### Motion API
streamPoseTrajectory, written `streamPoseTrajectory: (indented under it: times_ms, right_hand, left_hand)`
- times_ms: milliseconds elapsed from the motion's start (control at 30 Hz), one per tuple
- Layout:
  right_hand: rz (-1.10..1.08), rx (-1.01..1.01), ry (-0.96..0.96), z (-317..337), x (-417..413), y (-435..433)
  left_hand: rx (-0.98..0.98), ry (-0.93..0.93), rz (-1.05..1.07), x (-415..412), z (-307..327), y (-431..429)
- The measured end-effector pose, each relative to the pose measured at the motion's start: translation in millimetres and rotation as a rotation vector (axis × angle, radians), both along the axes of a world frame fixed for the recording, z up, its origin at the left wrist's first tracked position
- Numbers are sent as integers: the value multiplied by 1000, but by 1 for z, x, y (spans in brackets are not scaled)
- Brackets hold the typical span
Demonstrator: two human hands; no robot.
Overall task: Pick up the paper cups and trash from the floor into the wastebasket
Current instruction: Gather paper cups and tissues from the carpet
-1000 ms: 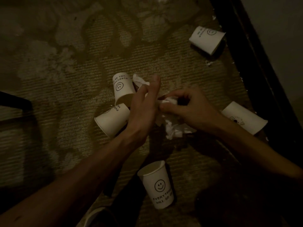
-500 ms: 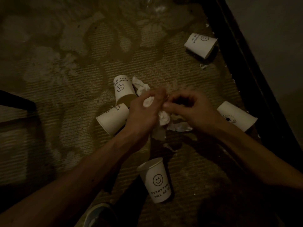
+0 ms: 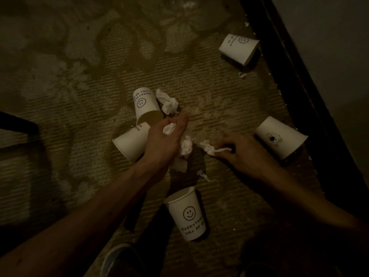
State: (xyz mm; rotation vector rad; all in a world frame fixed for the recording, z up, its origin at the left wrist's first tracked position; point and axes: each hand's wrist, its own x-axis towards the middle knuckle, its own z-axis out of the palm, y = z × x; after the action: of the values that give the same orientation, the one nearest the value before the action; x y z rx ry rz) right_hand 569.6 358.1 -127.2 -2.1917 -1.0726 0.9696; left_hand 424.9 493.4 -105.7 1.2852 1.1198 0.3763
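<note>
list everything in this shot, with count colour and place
smiley paper cups: 4, white, lying on carpet
other-print paper cup: 1, white, on its side, right
crumpled tissue: several pieces, white, mid-carpet
carpet: 1, brown patterned, whole floor
skirting strip: 1, black, along right wall
shoe: 1, colour unclear, bottom edge
left grip: 1, bare hand, holds crumpled tissue
right grip: 1, bare hand, pinches crumpled tissue on carpet

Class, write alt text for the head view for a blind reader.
A left hand grips a wad of crumpled white tissue while the right hand pinches another tissue scrap off a dim patterned carpet. Five white paper cups lie tipped around them.
</note>
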Motion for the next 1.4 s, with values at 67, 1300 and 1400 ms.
streamPoseTrajectory:
  times_ms: [67, 1300, 1400]
  right_hand:
    - [-136, 80, 196, 11, -7, 3]
    - [-173, 255, 84, -34, -17, 140]
    - [-312, 260, 433, -14, -19, 120]
  left_hand:
    - [20, 16, -7, -3, -2, -1]
    - [-122, -4, 50, -36, 21, 39]
    - [-122, 22, 60, -38, 19, 40]
